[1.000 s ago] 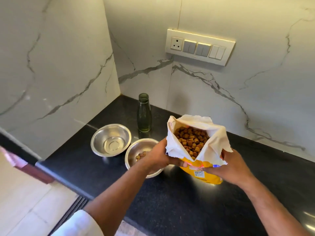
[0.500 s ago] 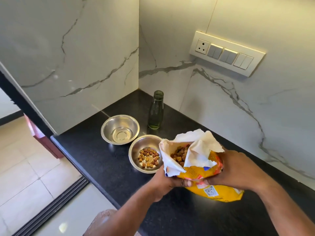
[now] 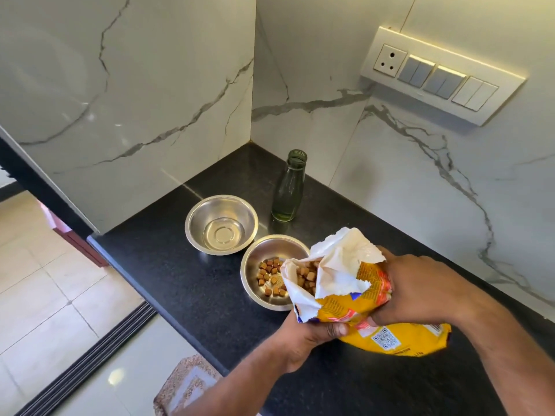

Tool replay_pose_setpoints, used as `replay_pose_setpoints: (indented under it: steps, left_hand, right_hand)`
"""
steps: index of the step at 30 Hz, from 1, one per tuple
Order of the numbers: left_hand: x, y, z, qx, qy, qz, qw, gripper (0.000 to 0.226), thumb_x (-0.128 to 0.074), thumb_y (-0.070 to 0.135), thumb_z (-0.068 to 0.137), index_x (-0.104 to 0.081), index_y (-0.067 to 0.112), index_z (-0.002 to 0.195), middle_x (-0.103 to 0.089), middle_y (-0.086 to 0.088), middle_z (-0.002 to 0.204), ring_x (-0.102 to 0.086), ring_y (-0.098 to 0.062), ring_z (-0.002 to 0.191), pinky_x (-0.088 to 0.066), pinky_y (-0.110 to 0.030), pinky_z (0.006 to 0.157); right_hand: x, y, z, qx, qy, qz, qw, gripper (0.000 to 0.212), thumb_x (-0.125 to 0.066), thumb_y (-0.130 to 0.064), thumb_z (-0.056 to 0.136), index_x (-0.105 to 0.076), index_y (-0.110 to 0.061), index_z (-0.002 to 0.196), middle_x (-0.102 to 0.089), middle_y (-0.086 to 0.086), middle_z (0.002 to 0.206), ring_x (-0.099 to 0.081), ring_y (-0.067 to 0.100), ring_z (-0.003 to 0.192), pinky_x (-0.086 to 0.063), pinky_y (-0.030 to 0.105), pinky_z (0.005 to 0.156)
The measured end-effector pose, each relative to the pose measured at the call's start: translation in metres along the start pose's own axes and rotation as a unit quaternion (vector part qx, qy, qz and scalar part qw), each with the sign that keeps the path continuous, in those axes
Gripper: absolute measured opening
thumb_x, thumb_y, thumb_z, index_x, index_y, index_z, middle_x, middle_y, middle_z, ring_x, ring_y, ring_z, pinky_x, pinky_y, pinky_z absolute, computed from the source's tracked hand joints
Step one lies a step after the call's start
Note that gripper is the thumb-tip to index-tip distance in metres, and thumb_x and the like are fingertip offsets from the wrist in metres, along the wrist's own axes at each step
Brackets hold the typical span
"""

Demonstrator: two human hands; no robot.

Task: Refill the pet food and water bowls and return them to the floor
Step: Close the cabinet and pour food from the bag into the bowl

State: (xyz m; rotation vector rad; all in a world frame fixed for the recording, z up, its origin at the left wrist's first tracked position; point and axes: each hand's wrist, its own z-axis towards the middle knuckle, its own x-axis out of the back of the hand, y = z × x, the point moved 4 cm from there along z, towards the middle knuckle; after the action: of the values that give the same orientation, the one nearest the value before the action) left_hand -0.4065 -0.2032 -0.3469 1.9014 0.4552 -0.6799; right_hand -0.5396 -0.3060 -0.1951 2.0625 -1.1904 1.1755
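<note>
Both hands grasp the yellow crinkled pet food bag (image 3: 369, 313): the left hand (image 3: 303, 337) clenches it from below near the torn white mouth, the right hand (image 3: 420, 283) clamps its upper side. The bag is tilted, mouth over the nearer round steel food bowl (image 3: 264, 259) on the black speckled desk (image 3: 180, 283). That bowl holds only a thin scatter of brown kibble (image 3: 270, 277), so filling appears partly done. The farther round steel water bowl (image 3: 221, 224) seems to contain shallow water, beside an uncapped green glass bottle (image 3: 288, 187). Returning both bowls to the tiled floor (image 3: 45, 280) remains.
</note>
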Motion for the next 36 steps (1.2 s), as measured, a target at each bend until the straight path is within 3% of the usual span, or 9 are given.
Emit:
replay_pose_setpoints:
  steps: [5,10,15,23,36]
  left_hand:
    - [0.006,-0.008,0.000,0.044,-0.007,-0.037,0.998,0.060,-0.076,0.000,0.083,-0.060,0.017,0.138,-0.072,-0.009,0.130,-0.069,-0.026,0.121,-0.058,-0.036,0.094]
    - [0.004,-0.020,0.002,0.073,-0.023,-0.056,0.996,0.067,-0.079,0.005,0.080,-0.057,0.015,0.142,-0.071,-0.012,0.133,-0.067,-0.030,0.124,-0.055,-0.045,0.103]
    - [0.000,-0.023,0.001,0.085,-0.035,-0.096,0.991,0.076,-0.090,0.013,0.072,-0.059,0.013,0.141,-0.069,-0.015,0.134,-0.065,-0.034,0.126,-0.052,-0.051,0.108]
    - [0.003,-0.020,-0.003,0.105,-0.038,-0.123,0.986,0.058,-0.073,0.000,0.090,-0.055,0.012,0.144,-0.067,-0.017,0.137,-0.063,-0.037,0.128,-0.049,-0.056,0.109]
    - [0.003,-0.013,-0.011,0.130,-0.043,-0.143,0.980,0.057,-0.076,0.005,0.089,-0.057,0.014,0.143,-0.068,-0.015,0.136,-0.066,-0.033,0.126,-0.058,-0.045,0.098]
  right_hand:
    - [0.009,-0.014,0.004,-0.011,-0.053,-0.015,0.998,0.110,-0.071,-0.089,0.050,-0.032,-0.045,0.143,-0.067,-0.017,0.121,-0.065,0.012,0.105,-0.055,0.032,0.089]
    - [0.015,-0.017,0.007,-0.037,-0.085,-0.040,0.995,0.122,-0.066,-0.094,0.040,-0.031,-0.042,0.145,-0.067,-0.015,0.121,-0.067,0.015,0.105,-0.057,0.037,0.090]
    - [0.021,-0.021,0.008,-0.054,-0.111,-0.039,0.992,0.104,-0.071,-0.089,0.045,-0.037,-0.044,0.133,-0.068,-0.015,0.114,-0.068,0.011,0.097,-0.059,0.035,0.086]
    - [0.023,-0.028,0.018,-0.049,-0.127,-0.018,0.991,0.109,-0.075,-0.085,0.053,-0.026,-0.048,0.143,-0.064,-0.016,0.125,-0.067,0.012,0.103,-0.058,0.031,0.087]
    - [0.025,-0.033,0.025,-0.054,-0.157,-0.006,0.986,0.118,-0.076,-0.086,0.050,-0.020,-0.050,0.149,-0.062,-0.018,0.130,-0.068,0.010,0.104,-0.059,0.032,0.090]
